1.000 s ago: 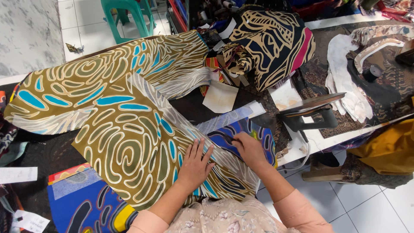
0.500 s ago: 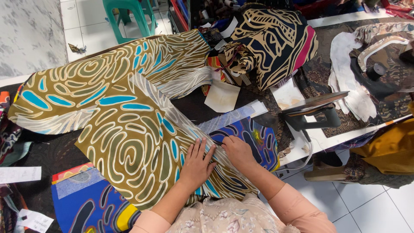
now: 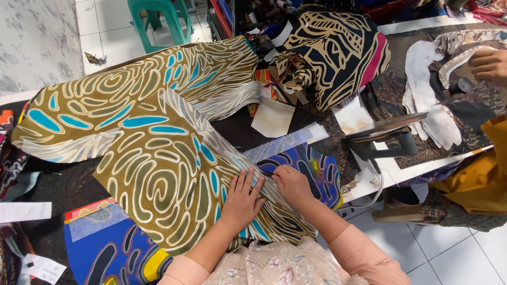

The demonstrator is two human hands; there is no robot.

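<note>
Stood on a white tiled floor (image 3: 449,253), seen near right and again far left. Grey mottled wall (image 3: 37,42) at far left. Green plastic stool (image 3: 158,18) on the tiles at the far edge, a small scrap (image 3: 95,59) lying just beside it. Dark bench (image 3: 63,184) running left to right, its white edge (image 3: 422,171) showing at the right. Shelf of rolled cloth (image 3: 253,13) beyond the far side. Lit evenly, with soft shadows only.
</note>
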